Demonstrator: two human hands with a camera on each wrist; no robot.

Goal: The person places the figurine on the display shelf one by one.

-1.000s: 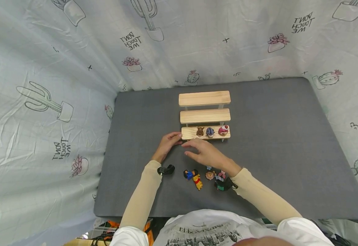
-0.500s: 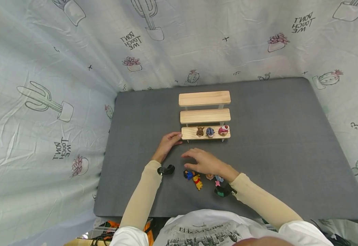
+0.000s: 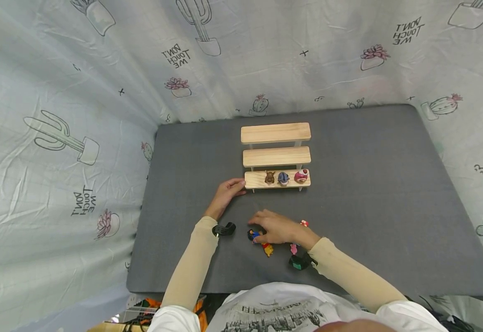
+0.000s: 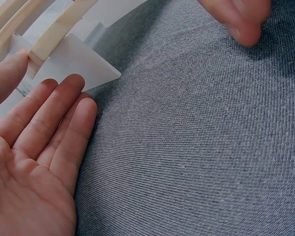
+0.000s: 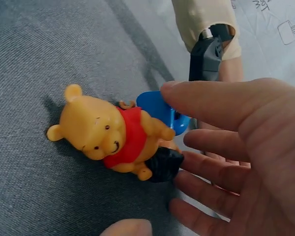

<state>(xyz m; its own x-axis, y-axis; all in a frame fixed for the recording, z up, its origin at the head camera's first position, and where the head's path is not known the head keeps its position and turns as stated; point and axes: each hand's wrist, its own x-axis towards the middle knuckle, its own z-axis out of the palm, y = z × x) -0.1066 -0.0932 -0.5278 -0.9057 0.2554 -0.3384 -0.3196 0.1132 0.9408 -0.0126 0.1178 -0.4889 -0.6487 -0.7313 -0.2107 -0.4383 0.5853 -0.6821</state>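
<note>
My left hand (image 3: 226,191) stays at the left end of the lowest board of a three-tier wooden shelf (image 3: 276,157). In the left wrist view its thumb touches the end of the board, and its straight fingers (image 4: 64,120) lie beside the clear support (image 4: 83,64). Over the table my right hand (image 3: 279,229) reaches around a small figurine in blue (image 5: 155,105) with black hair. The thumb touches the blue part; the loosely extended fingers are close to the black hair. A yellow bear figurine (image 5: 93,125) in a red shirt lies against it.
Brown (image 3: 269,177), blue-grey (image 3: 283,179) and pink-red (image 3: 301,176) figurines stand on the lowest board. A pink piece (image 3: 293,249) and a red-and-white one (image 3: 304,223) show around the right wrist, partly hidden. A printed curtain (image 3: 241,55) surrounds the grey table (image 3: 370,184).
My right hand has moved back from the front of the shelf, toward my body, to the blue figurine. The left hand has stayed at the shelf.
</note>
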